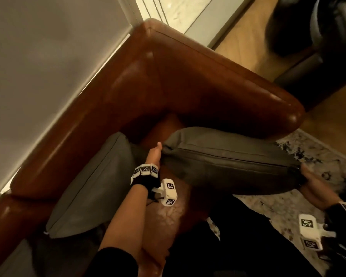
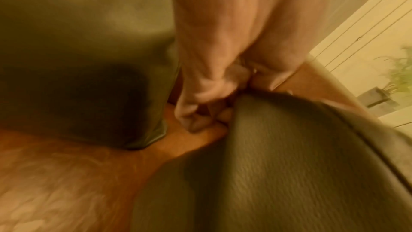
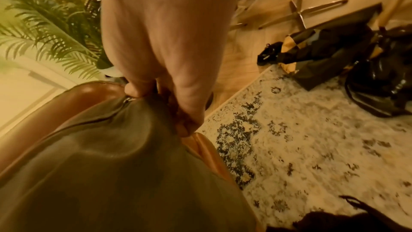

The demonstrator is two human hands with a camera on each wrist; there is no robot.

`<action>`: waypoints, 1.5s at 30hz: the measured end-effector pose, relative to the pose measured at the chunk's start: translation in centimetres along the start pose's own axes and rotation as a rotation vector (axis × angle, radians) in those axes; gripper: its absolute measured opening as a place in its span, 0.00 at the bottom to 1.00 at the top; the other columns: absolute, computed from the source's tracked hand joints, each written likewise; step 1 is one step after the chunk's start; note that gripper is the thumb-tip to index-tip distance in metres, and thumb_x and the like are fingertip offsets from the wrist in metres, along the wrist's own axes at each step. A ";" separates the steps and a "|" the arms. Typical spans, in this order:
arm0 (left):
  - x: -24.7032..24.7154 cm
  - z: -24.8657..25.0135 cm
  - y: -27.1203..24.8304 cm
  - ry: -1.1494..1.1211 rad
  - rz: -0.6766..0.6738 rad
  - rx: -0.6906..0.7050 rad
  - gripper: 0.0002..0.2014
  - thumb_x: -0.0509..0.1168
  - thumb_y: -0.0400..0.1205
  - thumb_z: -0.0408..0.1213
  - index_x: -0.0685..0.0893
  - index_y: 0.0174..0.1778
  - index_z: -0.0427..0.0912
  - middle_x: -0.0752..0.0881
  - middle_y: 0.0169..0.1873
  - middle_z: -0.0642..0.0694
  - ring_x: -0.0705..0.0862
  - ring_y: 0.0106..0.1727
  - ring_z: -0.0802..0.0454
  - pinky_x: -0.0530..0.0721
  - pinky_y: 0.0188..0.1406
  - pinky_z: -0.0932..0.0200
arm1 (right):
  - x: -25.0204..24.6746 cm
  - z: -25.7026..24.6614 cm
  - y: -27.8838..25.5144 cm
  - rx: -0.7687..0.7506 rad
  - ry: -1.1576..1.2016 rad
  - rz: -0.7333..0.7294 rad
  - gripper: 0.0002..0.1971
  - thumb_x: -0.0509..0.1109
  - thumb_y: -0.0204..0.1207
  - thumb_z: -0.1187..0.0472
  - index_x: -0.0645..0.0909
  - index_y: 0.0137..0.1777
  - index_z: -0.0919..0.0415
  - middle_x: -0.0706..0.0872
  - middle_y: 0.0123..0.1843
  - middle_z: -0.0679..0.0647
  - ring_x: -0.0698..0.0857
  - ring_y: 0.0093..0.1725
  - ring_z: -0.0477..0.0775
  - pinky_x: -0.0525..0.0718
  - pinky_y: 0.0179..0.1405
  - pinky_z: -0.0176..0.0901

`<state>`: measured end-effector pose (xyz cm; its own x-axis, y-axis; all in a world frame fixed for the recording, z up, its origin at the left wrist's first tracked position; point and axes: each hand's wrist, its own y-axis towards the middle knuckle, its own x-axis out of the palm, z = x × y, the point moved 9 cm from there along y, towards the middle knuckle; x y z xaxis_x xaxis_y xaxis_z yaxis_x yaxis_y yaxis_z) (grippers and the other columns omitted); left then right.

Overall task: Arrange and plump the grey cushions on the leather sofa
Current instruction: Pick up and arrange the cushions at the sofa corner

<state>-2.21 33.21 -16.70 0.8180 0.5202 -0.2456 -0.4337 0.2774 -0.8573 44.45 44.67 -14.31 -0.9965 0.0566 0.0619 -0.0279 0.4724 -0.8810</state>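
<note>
In the head view a grey cushion (image 1: pixel 228 162) hangs at centre frame above the seat of the brown leather sofa (image 1: pixel 168 82), stretched between two hands: the left hand (image 1: pixel 155 154) grips its left corner, the right hand (image 1: pixel 310 178) its right corner at the right edge. A second grey cushion (image 1: pixel 92 188) leans against the backrest at lower left. In the left wrist view, blurred, curled fingers (image 2: pixel 200 98) pinch the cushion corner at centre. In the right wrist view fingers (image 3: pixel 187 112) clamp the zipped corner, above a patterned rug (image 3: pixel 312 138) at right.
</note>
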 end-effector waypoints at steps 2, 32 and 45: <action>-1.0 -0.5 -0.7 0.091 0.142 -0.012 0.30 0.48 0.85 0.56 0.77 0.67 0.33 0.80 0.65 0.34 0.79 0.66 0.36 0.76 0.70 0.42 | 1.3 0.0 0.5 0.014 -0.037 -0.014 0.15 0.65 0.68 0.46 0.92 0.35 0.47 0.92 0.42 0.44 0.91 0.40 0.41 0.88 0.30 0.36; -1.4 6.6 -9.5 0.256 0.309 0.585 0.20 0.59 0.84 0.42 0.72 0.69 0.35 0.81 0.64 0.36 0.79 0.66 0.42 0.74 0.59 0.61 | 24.9 -3.4 -6.8 -1.015 -1.253 -0.254 0.12 0.62 0.79 0.65 0.82 0.59 0.62 0.83 0.56 0.61 0.80 0.59 0.62 0.77 0.60 0.51; -1.9 7.3 -10.5 0.306 0.405 0.561 0.18 0.59 0.84 0.41 0.80 0.58 0.29 0.85 0.55 0.32 0.82 0.59 0.39 0.70 0.47 0.64 | 10.5 -7.0 -0.5 -0.695 -1.327 0.221 0.08 0.71 0.75 0.58 0.82 0.45 0.64 0.84 0.50 0.66 0.80 0.54 0.68 0.76 0.53 0.55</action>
<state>-1.95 35.24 -3.88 0.5864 0.4441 -0.6774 -0.7833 0.5239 -0.3346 34.53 51.14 -9.96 -0.3333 -0.4512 -0.8278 -0.2089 0.8916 -0.4018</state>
